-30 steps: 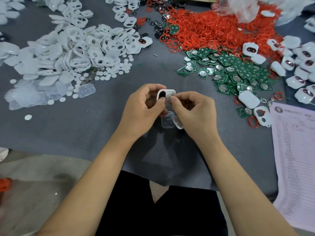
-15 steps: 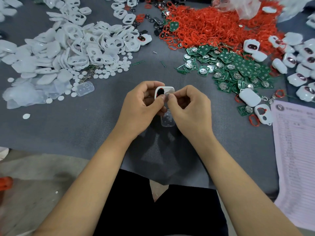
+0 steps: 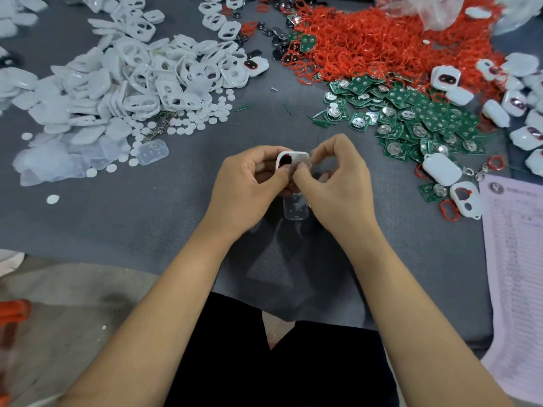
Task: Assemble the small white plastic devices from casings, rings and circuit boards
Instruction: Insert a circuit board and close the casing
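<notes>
We see both hands meeting over the middle of the desk [image 3: 176,218], which is covered in a grey, felt-like cloth. The left hand [image 3: 245,186] has its fingers clamped on a small white casing [image 3: 296,159], a rounded rectangle of smooth plastic with a dark opening edged in red. The right hand [image 3: 338,183] pinches the same casing from the other side, thumb and forefinger pressed together at its lower right corner. Just below the hands a clear, soft-looking button pad [image 3: 295,209] lies flat on the cloth, partly hidden by the right palm.

No boxes or trays hold the parts; everything lies in loose heaps on the cloth. To the upper left is a wide pile of white casing shells [image 3: 152,71], glossy frames with oval cut-outs, mixed with translucent pads. Small white discs [image 3: 202,116] are scattered along its near edge, and another clear pad [image 3: 152,151] lies beside them. At the top right is a dense tangle of thin red rings [image 3: 376,45], and a crumpled clear plastic bag [image 3: 435,10] lies against its far edge. Nearer to us, green circuit boards [image 3: 423,118] carrying round silvery cells overlap in a flat spread. Finished white devices [image 3: 523,107] cluster along the right edge, some showing red-rimmed dark windows; one closed unit [image 3: 440,168] lies near the boards. A printed paper sheet [image 3: 517,259] covers the desk's right side.
</notes>
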Tool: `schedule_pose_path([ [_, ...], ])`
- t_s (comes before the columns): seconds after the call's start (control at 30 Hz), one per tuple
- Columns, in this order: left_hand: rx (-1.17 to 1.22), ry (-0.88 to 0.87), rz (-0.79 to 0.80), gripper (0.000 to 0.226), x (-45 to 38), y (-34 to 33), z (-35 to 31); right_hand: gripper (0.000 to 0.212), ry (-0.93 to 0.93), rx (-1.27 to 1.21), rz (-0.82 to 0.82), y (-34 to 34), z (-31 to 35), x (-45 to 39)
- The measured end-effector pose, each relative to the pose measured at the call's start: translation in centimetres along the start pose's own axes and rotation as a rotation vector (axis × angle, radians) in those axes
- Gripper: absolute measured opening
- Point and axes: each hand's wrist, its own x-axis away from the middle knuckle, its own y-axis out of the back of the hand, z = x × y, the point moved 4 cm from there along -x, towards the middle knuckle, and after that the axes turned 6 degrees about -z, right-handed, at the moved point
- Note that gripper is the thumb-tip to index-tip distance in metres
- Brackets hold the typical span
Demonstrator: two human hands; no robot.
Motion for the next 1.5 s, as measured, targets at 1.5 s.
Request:
schedule_pose_path([
  [1.5,-0.031,0.095,0.221,0.019,-0.7,0.4,0.0,0.023,0.166,0.446,-0.116,6.0,-3.4,1.4],
])
